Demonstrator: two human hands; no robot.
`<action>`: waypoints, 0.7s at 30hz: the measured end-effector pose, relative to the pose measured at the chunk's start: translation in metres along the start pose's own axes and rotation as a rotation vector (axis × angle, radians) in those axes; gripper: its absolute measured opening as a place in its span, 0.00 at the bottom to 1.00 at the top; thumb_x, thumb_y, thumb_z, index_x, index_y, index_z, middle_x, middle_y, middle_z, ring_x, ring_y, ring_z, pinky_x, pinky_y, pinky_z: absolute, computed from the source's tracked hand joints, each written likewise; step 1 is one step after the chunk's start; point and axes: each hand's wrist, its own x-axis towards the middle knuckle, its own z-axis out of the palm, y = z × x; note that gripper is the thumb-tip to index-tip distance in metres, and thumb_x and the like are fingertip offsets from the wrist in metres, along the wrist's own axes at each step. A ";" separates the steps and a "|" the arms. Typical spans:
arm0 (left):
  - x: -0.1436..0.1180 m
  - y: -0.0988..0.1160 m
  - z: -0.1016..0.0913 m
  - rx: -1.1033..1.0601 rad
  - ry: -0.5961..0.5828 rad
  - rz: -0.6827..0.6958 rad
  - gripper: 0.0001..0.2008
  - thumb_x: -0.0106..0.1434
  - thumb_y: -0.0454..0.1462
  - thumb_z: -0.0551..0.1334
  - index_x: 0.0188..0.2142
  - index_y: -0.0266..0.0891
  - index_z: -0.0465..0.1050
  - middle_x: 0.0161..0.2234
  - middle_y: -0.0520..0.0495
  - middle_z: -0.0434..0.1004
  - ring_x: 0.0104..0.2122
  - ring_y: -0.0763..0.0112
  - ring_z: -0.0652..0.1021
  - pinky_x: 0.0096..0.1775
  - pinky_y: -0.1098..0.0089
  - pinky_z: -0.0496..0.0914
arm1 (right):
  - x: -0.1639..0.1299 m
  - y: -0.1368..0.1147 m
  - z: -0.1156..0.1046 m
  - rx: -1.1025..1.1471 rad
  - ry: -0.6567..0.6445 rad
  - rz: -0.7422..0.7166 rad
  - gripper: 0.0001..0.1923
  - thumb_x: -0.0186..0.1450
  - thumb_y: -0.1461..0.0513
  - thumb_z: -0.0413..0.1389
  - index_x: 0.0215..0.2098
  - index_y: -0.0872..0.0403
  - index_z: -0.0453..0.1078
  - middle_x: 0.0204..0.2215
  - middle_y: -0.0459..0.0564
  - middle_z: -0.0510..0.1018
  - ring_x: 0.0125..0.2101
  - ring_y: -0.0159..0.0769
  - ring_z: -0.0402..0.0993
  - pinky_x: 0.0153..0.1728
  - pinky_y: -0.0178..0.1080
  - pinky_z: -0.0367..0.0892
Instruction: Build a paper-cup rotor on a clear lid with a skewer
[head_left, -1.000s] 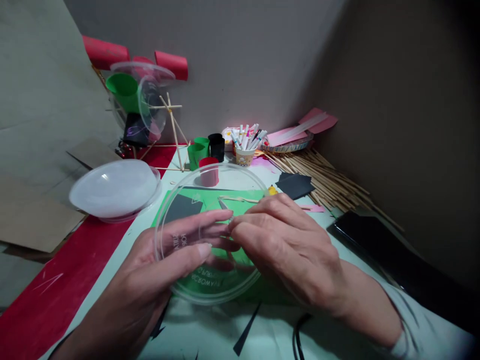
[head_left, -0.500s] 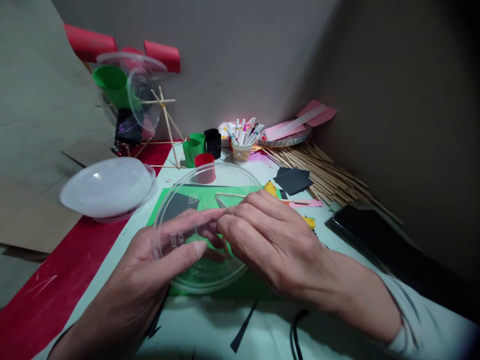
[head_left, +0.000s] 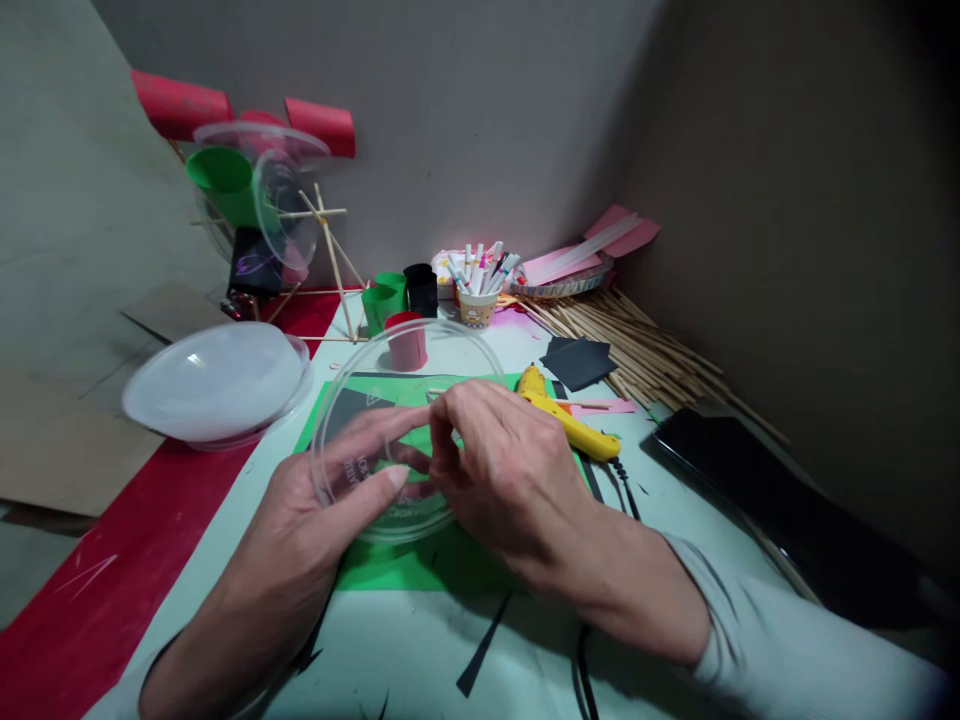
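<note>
A round clear plastic lid (head_left: 375, 392) with raised lettering is tilted up over the table. My left hand (head_left: 300, 520) grips its left side, thumb on the near face and fingers showing through from behind. My right hand (head_left: 517, 480) is at the lid's right part, thumb and fingertips pinched together near its middle; whatever they hold is hidden. Under both hands lies a green sheet (head_left: 420, 570) with a dark grey piece on it. Just past my right hand rests a yellow glue gun (head_left: 577, 425) with a black cord.
White bowl-like lids (head_left: 217, 380) are stacked at left. Behind them stands a stick frame (head_left: 330, 250) with paper cups and clear discs. Green cups (head_left: 382, 300), a red cup (head_left: 406, 345), a marker cup (head_left: 478, 308), wooden sticks (head_left: 645, 340) and a black phone-like slab (head_left: 720, 470) surround the work.
My right hand has pulled in and turned, its fingers now pinched more tightly and the glue gun more exposed. The lid has tilted slightly in my left hand.
</note>
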 end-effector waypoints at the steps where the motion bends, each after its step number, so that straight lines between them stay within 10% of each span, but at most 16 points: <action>1: 0.000 0.001 0.000 -0.029 0.008 0.002 0.15 0.61 0.37 0.71 0.48 0.54 0.85 0.56 0.54 0.82 0.54 0.59 0.80 0.48 0.73 0.78 | 0.002 0.000 0.000 -0.011 0.007 0.007 0.10 0.59 0.71 0.49 0.35 0.52 0.59 0.31 0.48 0.69 0.29 0.36 0.60 0.29 0.41 0.57; 13: -0.001 0.016 -0.013 -0.327 -0.015 -0.215 0.17 0.56 0.34 0.73 0.46 0.44 0.86 0.34 0.47 0.84 0.31 0.67 0.85 0.35 0.79 0.78 | 0.019 0.005 -0.034 0.503 0.068 0.302 0.05 0.70 0.68 0.57 0.40 0.52 0.68 0.33 0.40 0.73 0.27 0.25 0.68 0.29 0.31 0.66; 16: -0.002 0.020 -0.017 -0.341 0.024 -0.159 0.15 0.56 0.33 0.73 0.44 0.41 0.87 0.35 0.46 0.85 0.31 0.69 0.84 0.34 0.79 0.79 | 0.001 0.018 -0.045 0.367 0.125 0.381 0.04 0.72 0.67 0.55 0.42 0.51 0.68 0.33 0.42 0.75 0.29 0.27 0.72 0.29 0.30 0.68; 21: -0.001 0.023 -0.021 -0.361 0.071 -0.091 0.14 0.57 0.33 0.71 0.43 0.41 0.87 0.39 0.45 0.85 0.33 0.68 0.81 0.35 0.75 0.81 | -0.037 0.036 -0.039 -0.006 -0.208 0.155 0.08 0.70 0.69 0.47 0.39 0.52 0.65 0.26 0.43 0.73 0.23 0.30 0.70 0.24 0.33 0.64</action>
